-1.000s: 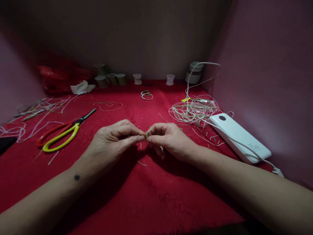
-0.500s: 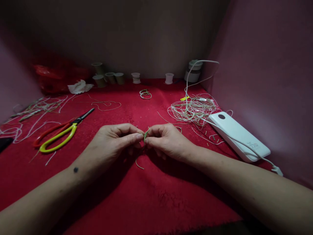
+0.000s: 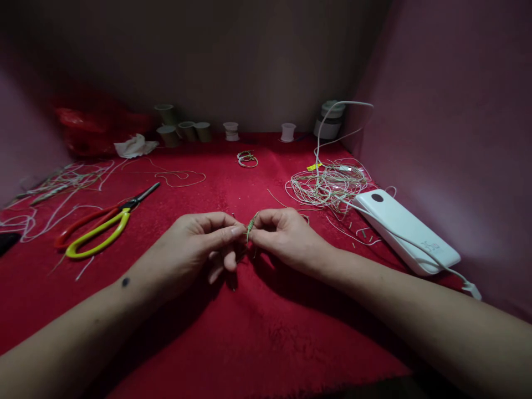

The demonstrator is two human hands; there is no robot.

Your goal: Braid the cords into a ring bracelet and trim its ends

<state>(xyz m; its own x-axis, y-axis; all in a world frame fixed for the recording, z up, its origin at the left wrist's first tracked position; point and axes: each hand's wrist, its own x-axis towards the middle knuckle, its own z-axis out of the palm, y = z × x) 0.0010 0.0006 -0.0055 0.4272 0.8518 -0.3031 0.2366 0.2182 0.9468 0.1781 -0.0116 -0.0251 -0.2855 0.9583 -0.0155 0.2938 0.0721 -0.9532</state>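
Between my fingertips, above the red cloth (image 3: pixel 266 332), is a small green braided cord (image 3: pixel 250 225). My right hand (image 3: pixel 286 233) pinches it between thumb and index finger. From the other side, the thumb and index finger of my left hand (image 3: pixel 208 238) close on the cord's edge or a thin strand of it; the exact grip is too small to make out. The left hand's lower fingers are bent and slightly apart below. Beyond the hands lies a cord loop (image 3: pixel 247 159) in green and white.
Scissors (image 3: pixel 108 221) with red and yellow handles lie left, near tangled cords (image 3: pixel 70 180). At right are a heap of thin cord (image 3: pixel 324 185) and a white power bank (image 3: pixel 407 230) with a cable. Spools (image 3: pixel 188 132), a jar (image 3: pixel 329 119) and a red plastic bag (image 3: pixel 91 127) stand along the back.
The left hand's lower fingers have spread and come into view beneath the thumb. The braided cord has tilted slightly and shifted a little right. Its loose tail no longer hangs in plain sight.
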